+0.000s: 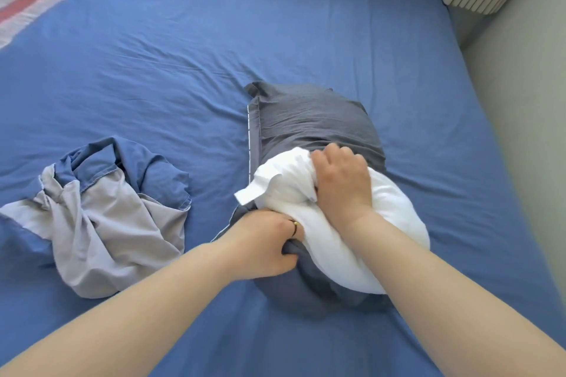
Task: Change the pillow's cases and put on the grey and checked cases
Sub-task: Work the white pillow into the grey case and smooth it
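1. Blue-sheeted bed (pixel 183 55) fills the room's view, its cloth wrinkled across the middle.
2. On it, towards the right side, lies the grey case (pixel 312 119), its far half filled out.
3. Partly inside that sits the white pillow (pixel 382 223), its near end bulging out of the opening.
4. Well apart on the left lies a crumpled blue case (pixel 107 217) (pale lining showing).
5. Fingers curled in, the right hand (pixel 343 184) clutches a bunch of the pillow's top.
6. Just beside the pillow, the left hand (pixel 263 242) grips the grey case's edge.

Pillow (pixel 352 239) half inside case (pixel 312 119), removed case (pixel 107 217) to its left.
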Tool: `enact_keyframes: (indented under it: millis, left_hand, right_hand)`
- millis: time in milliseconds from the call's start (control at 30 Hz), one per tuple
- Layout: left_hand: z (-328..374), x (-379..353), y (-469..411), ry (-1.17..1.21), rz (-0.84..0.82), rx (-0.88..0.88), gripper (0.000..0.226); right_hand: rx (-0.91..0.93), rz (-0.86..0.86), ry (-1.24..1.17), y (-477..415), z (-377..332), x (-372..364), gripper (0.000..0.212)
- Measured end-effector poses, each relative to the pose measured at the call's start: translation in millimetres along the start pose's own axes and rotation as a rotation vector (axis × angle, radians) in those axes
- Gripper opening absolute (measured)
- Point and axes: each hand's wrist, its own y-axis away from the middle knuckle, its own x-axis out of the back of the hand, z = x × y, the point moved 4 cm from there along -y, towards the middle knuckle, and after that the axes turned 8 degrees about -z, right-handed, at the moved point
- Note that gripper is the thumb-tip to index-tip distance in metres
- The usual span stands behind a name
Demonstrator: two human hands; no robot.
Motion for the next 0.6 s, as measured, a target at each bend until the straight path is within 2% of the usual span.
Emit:
enact_keyframes:
  millis: [67,100,167,200,233,267,333,400,467,533,600]
  left_hand:
    - [-3.6,5.6,6.5,0.007,0.031,0.030,0.013]
    - [-5.5,6.9,10.9,-0.032,0.101,0.032,0.012]
    - [-9.2,10.2,19.9,-0.056,0.269,0.049,0.011]
    - [-11.7,12.3,23.6,-0.038,0.340,0.062,0.015]
    - [-14.6,12.7,26.3,-0.014,0.372,0.078,0.021]
    - [-17.4,13.1,28.1,-0.003,0.391,0.090,0.025]
    - [-19.3,12.9,32.7,0.016,0.381,0.087,0.027]
    - [-18.7,6.0,38.1,0.029,0.330,0.062,0.026]
    - [-14.4,0.8,42.9,-0.003,0.297,0.031,0.023]
    - [-11.6,-0.4,45.5,-0.027,0.294,0.002,0.021]
    - [-10.4,2.4,45.9,-0.005,0.296,-0.021,0.020]
  right_hand:
    - [0.068,-0.045,0.005,7.5,-11.6,-3.3,0.032]
    - [0.076,-0.089,-0.027,11.4,-14.3,-7.5,0.035]
    - [0.059,-0.248,-0.292,16.8,-11.7,-14.8,0.044]
    - [0.071,-0.313,-0.467,20.8,-10.8,-14.7,0.059]
    - [0.117,-0.339,-0.636,25.3,-12.4,-12.3,0.072]
    - [0.172,-0.303,-0.701,28.2,-16.4,-9.2,0.076]
    - [0.306,-0.169,-0.589,35.6,-29.7,-3.3,0.061]
    - [0.408,-0.158,-0.413,41.5,-35.2,-11.2,0.045]
    - [0.496,-0.299,-0.191,42.6,-43.4,-28.3,0.036]
    - [0.597,-0.566,-0.051,55.7,-58.9,-61.2,0.030]
    - [0.587,-0.695,0.049,55.0,-71.6,-87.5,0.028]
